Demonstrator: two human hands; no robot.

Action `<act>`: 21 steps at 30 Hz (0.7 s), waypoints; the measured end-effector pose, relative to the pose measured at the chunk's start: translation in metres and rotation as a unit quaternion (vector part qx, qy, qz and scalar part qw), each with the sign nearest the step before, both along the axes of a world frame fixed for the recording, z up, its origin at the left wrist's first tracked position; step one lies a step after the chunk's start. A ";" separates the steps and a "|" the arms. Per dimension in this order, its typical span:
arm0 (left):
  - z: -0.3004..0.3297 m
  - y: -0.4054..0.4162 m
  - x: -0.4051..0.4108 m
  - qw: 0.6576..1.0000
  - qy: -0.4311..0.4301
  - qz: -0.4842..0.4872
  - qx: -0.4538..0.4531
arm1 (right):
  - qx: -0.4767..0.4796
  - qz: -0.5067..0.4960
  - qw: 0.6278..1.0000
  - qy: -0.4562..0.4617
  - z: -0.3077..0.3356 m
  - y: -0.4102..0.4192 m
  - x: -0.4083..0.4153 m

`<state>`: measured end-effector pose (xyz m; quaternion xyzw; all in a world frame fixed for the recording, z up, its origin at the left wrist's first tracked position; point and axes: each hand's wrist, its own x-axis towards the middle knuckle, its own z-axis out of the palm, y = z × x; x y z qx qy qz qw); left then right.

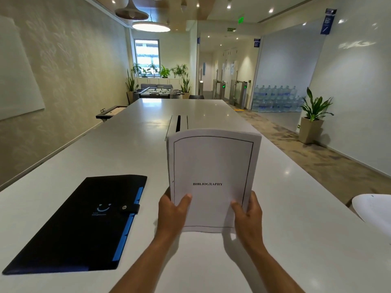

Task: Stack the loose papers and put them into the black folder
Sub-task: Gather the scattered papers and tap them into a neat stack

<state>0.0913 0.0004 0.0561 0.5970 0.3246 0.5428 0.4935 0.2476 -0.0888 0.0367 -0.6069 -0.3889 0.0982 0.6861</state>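
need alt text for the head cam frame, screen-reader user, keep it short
Both hands, left hand and right hand, hold a stack of papers upright above a long white table, the top sheet reading BIBLIOGRAPHY. A closed black folder with blue edging lies flat on the table to the left, its snap strap fastened. Behind is an office lounge with plants.

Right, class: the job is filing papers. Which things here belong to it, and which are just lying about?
Belongs to the job:
paper stack, held upright by the left hand and right hand
black folder, snapped shut on the table

Just about:
potted plant
water bottles
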 end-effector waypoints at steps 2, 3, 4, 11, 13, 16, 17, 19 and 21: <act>0.001 0.003 -0.001 1.000 -0.015 0.001 0.007 | 0.010 -0.001 1.000 -0.011 0.004 0.000 -0.001; 0.000 0.004 -0.002 1.000 -0.017 0.001 0.006 | 0.012 -0.002 1.000 -0.009 0.003 0.000 -0.002; -0.002 0.004 -0.002 1.000 -0.013 0.003 0.002 | 0.009 -0.002 1.000 -0.007 0.001 0.000 -0.002; -0.016 -0.002 -0.004 0.999 0.028 0.003 -0.025 | -0.049 0.013 0.999 0.000 -0.020 -0.003 0.000; -0.010 0.003 -0.005 0.999 0.050 0.005 -0.005 | -0.063 0.005 0.998 -0.011 -0.016 -0.001 0.002; -0.005 0.014 -0.006 0.996 0.092 0.004 0.004 | -0.109 0.008 0.994 -0.026 -0.009 0.003 0.007; -0.006 0.017 -0.007 0.994 0.109 0.002 -0.003 | -0.127 0.010 0.991 -0.028 -0.008 0.003 0.008; -0.012 0.022 -0.008 0.991 0.132 0.006 -0.035 | -0.164 0.010 0.986 -0.036 -0.008 0.003 0.010; -0.019 0.025 -0.008 0.985 0.155 0.019 -0.079 | -0.198 0.016 0.979 -0.041 -0.010 0.002 0.010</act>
